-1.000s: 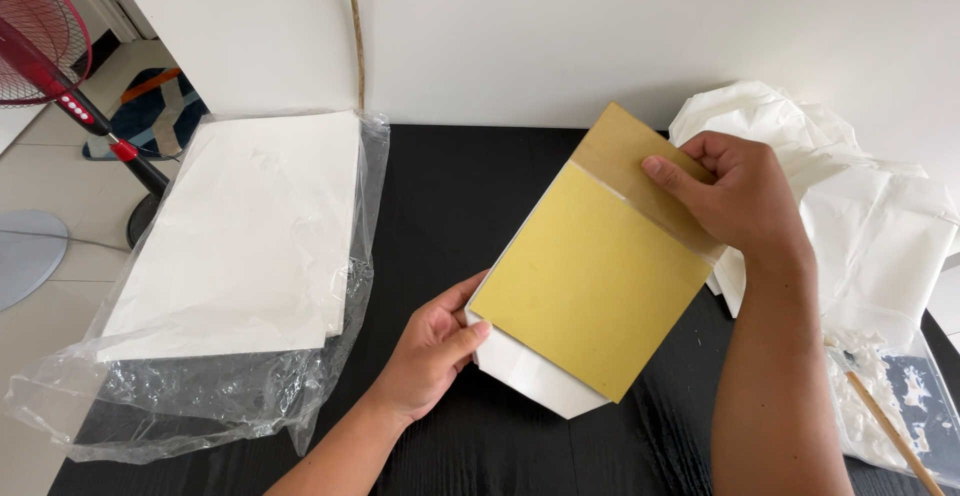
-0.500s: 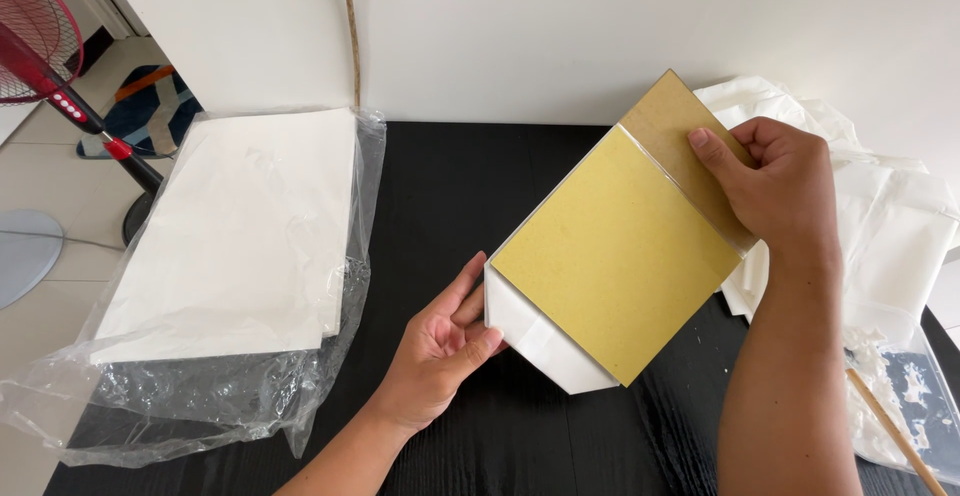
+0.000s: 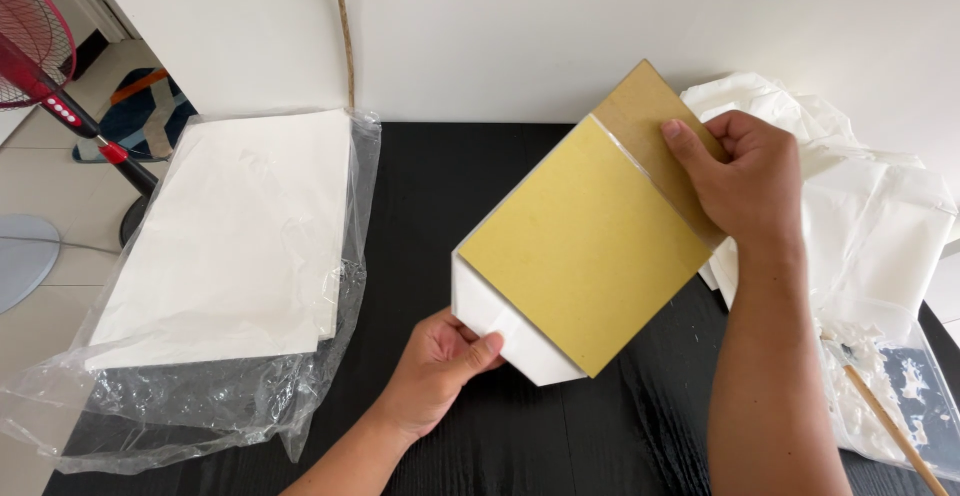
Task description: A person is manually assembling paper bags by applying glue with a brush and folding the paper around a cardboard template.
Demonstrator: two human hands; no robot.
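A yellow-brown board (image 3: 590,241) lies tilted over a white sheet of paper (image 3: 495,321) on the black table (image 3: 440,186). My right hand (image 3: 745,181) grips the board's darker upper corner, thumb on top. My left hand (image 3: 440,366) pinches the white paper's lower left corner that sticks out from under the board. Both things are held just above the table top.
A stack of white sheets in a clear plastic bag (image 3: 235,246) lies at the left. Crumpled white paper (image 3: 870,216) is piled at the right, with a plastic tray and a wooden stick (image 3: 890,426) below it. A red fan (image 3: 40,51) stands on the floor.
The board and the white paper have turned and shifted a little up and right. My right hand rose with the corner; my left hand moved onto the paper's lower corner.
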